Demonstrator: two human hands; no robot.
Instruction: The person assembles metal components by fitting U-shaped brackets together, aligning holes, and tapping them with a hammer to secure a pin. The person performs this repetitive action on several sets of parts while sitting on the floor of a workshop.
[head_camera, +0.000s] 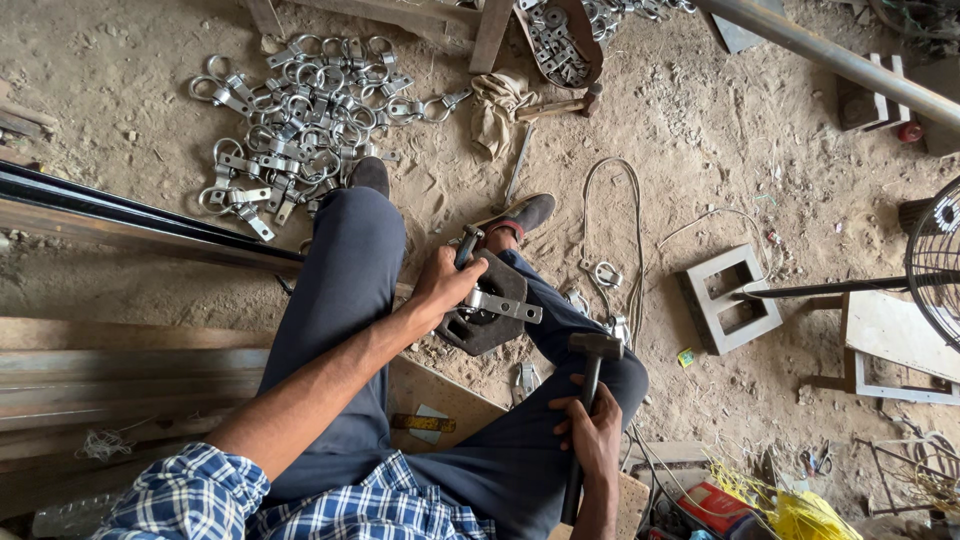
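I sit on the sandy ground with my legs in dark trousers stretched forward. My left hand (443, 283) grips a shiny metal clamp piece (500, 303) and holds it on a dark, heavy iron block (490, 325) between my knees. My right hand (590, 432) is closed around the black handle of a hammer (592, 352), whose head hangs just to the right of the block, a little away from the clamp piece.
A pile of several ring-ended metal clamps (300, 110) lies at the far left. A second hammer (560, 104) and a rag (495, 105) lie ahead. A grey hollow block (730, 298), a fan (935, 265), metal bars (120, 225) and a pipe (830, 58) surround me.
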